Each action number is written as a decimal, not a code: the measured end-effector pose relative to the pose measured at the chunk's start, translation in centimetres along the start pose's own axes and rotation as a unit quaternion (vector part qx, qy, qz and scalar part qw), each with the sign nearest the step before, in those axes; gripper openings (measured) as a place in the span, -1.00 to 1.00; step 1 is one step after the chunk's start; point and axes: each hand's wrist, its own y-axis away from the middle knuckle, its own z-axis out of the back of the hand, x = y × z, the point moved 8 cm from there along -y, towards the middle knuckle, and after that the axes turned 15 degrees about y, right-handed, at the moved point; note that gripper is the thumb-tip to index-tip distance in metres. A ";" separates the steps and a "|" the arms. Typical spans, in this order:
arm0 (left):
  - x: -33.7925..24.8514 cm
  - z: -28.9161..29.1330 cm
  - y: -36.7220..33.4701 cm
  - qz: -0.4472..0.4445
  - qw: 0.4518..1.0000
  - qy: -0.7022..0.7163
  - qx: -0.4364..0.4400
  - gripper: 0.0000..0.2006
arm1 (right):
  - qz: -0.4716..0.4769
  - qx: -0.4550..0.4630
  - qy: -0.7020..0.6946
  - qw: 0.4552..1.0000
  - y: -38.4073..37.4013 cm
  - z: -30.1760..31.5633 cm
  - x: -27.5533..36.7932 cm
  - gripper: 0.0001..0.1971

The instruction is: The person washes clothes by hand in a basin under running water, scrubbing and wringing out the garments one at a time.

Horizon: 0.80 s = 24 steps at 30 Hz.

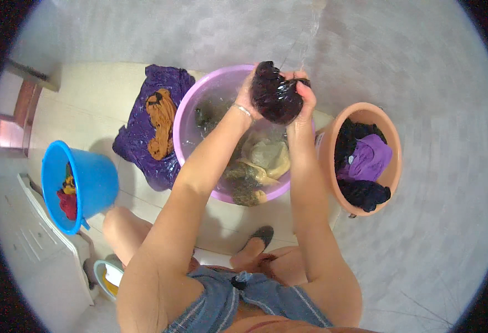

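Note:
A dark, wet, bunched-up cloth is squeezed between both hands above the far rim of a pink-purple basin. My left hand presses it from the left, with a thin bracelet at the wrist. My right hand wraps round its right side, thumb over the front. Which garment it is cannot be made out. Below, the basin holds water with a pale yellow cloth and a dark mottled cloth, which hangs over the near rim.
Right of the basin stands a peach bucket with black and purple cloths. A purple wet cloth lies at left under a brown-orange one. Farther left are a blue bucket with coloured cloths and a small pale container.

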 end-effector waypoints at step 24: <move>8.1 -6.9 7.1 -0.127 0.321 -0.920 0.184 -0.61 | -0.431 -0.112 0.024 0.895 8.7 5.4 -6.7 -0.84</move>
